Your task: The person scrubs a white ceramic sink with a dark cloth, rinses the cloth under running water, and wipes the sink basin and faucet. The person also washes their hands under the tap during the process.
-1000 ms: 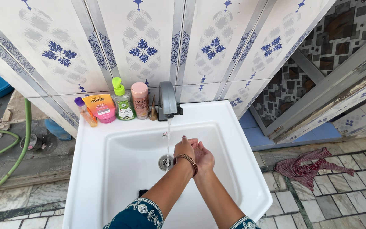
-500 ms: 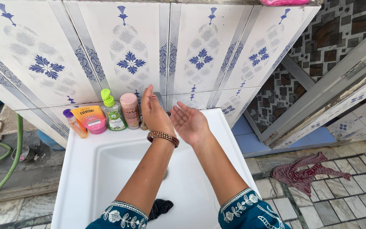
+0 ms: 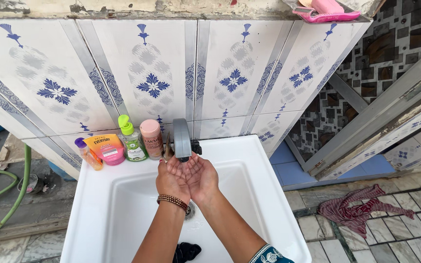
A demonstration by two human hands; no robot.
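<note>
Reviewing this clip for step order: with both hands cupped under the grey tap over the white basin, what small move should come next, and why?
Probably keep the left hand and right hand cupped together, palms up, under the spout of the tap until water pools, then lift them. They sit side by side just below the spout, above the basin, and hold nothing; whether water is running cannot be told.

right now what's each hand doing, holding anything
Left hand: open, cupped palm up under the grey tap, holding nothing.
Right hand: open, cupped beside it, holding nothing.

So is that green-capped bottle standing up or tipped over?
Upright: the bottle stands on the sink ledge, cap on top.
</note>
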